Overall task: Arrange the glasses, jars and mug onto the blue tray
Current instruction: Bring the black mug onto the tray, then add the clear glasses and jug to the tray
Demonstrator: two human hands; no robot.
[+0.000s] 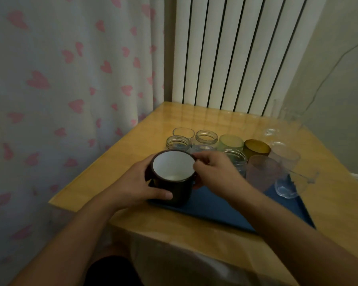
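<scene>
Wooden desk (194, 234) by radiator. Mug (172, 178) on near-left corner of blue tray (225, 211), my left hand (136, 184) wrapping its side, right hand (213, 168) pinching rim. Jars (206, 137) just beyond fingers; glasses (262, 172) right. Risk: my right wrist clips them, toppling.

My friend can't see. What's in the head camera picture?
Two hands, left hand and right hand, hold a dark enamel mug with a white inside at the flat blue tray's left corner, on a wooden table beside glass jars and tumblers.
</scene>
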